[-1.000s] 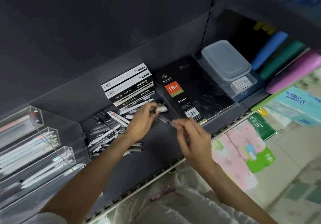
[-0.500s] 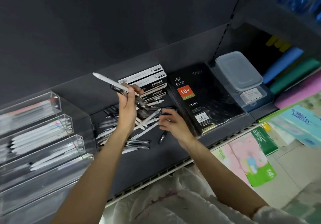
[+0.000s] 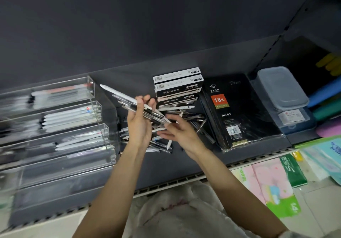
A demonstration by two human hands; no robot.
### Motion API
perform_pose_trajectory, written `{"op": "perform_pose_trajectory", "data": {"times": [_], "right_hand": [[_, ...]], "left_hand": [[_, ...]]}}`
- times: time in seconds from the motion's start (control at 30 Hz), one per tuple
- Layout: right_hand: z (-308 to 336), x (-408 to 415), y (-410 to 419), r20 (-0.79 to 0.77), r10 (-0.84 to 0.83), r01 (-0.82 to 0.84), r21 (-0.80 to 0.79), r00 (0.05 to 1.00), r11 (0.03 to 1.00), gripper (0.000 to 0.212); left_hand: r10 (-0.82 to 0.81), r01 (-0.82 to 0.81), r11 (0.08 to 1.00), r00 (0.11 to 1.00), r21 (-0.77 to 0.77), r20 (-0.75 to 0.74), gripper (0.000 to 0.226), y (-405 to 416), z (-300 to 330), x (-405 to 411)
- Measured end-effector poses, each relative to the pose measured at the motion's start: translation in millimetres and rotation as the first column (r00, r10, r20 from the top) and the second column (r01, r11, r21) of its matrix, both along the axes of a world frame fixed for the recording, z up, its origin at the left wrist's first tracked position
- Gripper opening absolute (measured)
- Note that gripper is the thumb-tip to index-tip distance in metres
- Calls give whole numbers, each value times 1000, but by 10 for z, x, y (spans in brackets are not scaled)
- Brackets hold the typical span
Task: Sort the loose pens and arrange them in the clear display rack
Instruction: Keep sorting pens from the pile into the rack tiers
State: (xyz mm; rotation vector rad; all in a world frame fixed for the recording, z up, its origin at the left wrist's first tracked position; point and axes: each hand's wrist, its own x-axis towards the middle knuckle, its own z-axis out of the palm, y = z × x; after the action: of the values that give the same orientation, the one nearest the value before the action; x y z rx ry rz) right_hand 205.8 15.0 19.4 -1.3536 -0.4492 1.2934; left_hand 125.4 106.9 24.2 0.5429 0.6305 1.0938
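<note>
My left hand [image 3: 141,125] is raised above the shelf and grips a bundle of pens [image 3: 129,102], white and dark ones, slanting up to the left. My right hand [image 3: 180,133] is close beside it, and its fingertips pinch the lower ends of those pens. Beneath both hands a pile of loose pens [image 3: 186,117] lies on the dark shelf. The clear display rack [image 3: 103,136] stands at the left, with several stepped troughs that hold white and dark pens.
Stacked black-and-white pen boxes [image 3: 178,85] stand behind the pile. A wrapped black diary [image 3: 238,112] lies to the right, then a lidded plastic box [image 3: 282,88] and coloured rolls. Tissue packs [image 3: 273,182] sit below the shelf's front edge.
My left hand has lifted a bundle of pens off the pile. My right hand left the shelf and came up to the bundle's lower ends. The view shifted right.
</note>
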Motion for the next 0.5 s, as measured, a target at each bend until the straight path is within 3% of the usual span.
{"op": "perform_pose_trajectory", "data": {"times": [0.07,0.2,0.27,0.4,0.5], "right_hand": [[-10,-76,6,48,-33,31,44,998,999,28],[-38,-167,2,296,-22,12,38,955,999,26],[-26,-223,-24,372,20,-31,23,928,999,28],[17,-362,-69,377,129,-131,-20,917,991,31],[-8,-500,-118,496,280,-260,-111,822,959,32]], "left_hand": [[-25,25,1000,1000,-15,-16,14,-56,5,-40],[-86,84,995,996,-60,-32,20,-192,47,-102],[-103,101,993,994,-56,-35,20,-227,72,-155],[-125,124,992,990,-30,-62,21,-234,85,-302],[-151,148,988,985,-43,-88,23,-248,69,-414]]}}
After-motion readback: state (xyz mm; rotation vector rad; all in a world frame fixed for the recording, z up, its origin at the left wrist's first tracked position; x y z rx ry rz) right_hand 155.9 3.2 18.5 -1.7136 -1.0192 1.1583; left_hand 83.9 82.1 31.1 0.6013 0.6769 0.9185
